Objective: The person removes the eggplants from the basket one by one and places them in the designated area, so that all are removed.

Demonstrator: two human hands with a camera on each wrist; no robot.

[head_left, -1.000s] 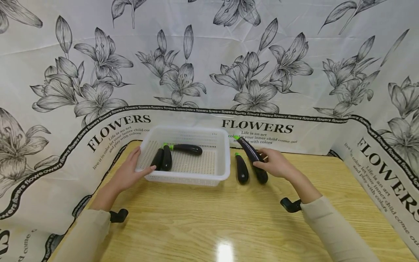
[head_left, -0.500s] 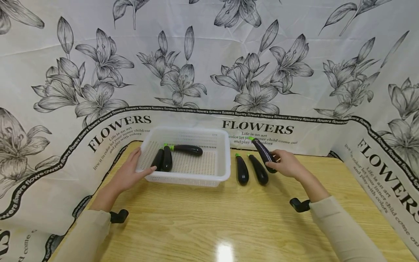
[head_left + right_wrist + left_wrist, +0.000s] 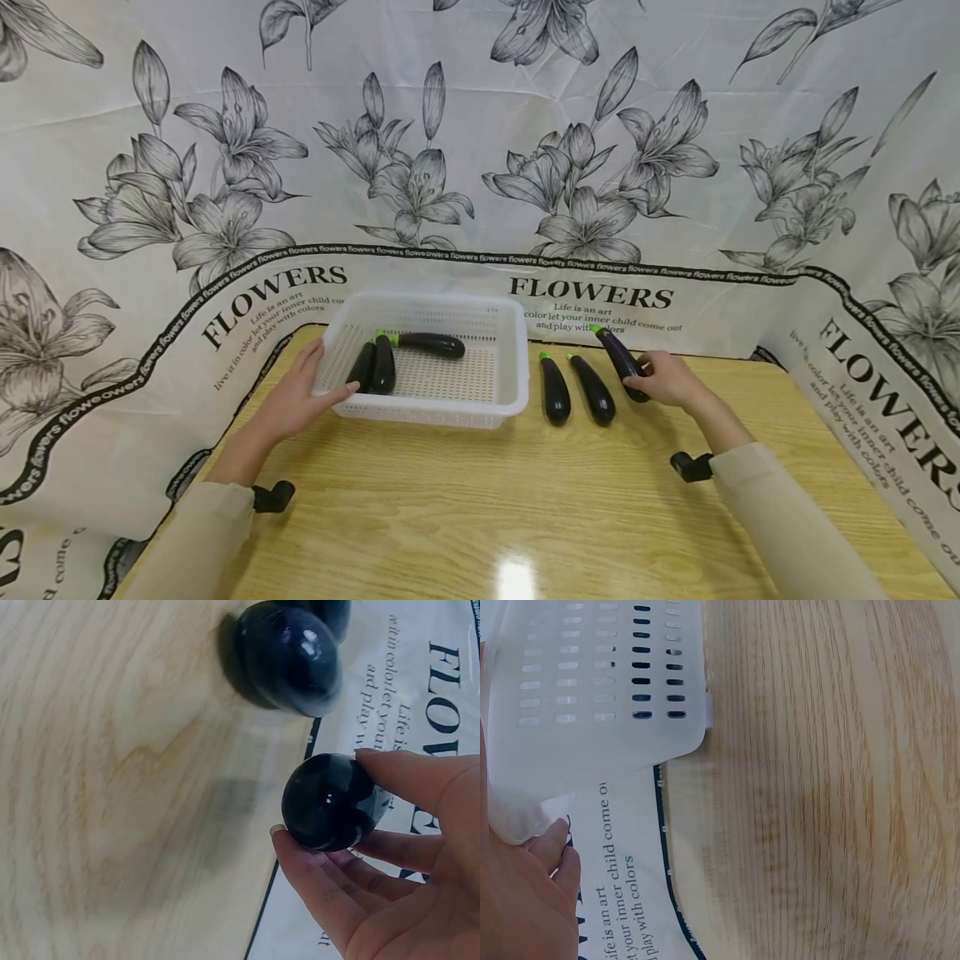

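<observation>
My right hand pinches a dark eggplant near its rounded end, its green stem pointing up and left. In the right wrist view the thumb and fingers of my right hand go round the held eggplant. Two more eggplants lie side by side on the wooden table, left of it. My left hand grips the left end of a white perforated basket. Inside the basket are three eggplants, one lying crosswise and two close together near the left.
The wooden table extends in front of the basket and to the right. A white cloth printed with flowers and lettering stands behind and at both sides of the table. Black devices are worn on both wrists.
My right hand has moved right with the held eggplant, away from the two lying ones, and slightly lower over the last half second. My left hand and the basket have stayed in place.
</observation>
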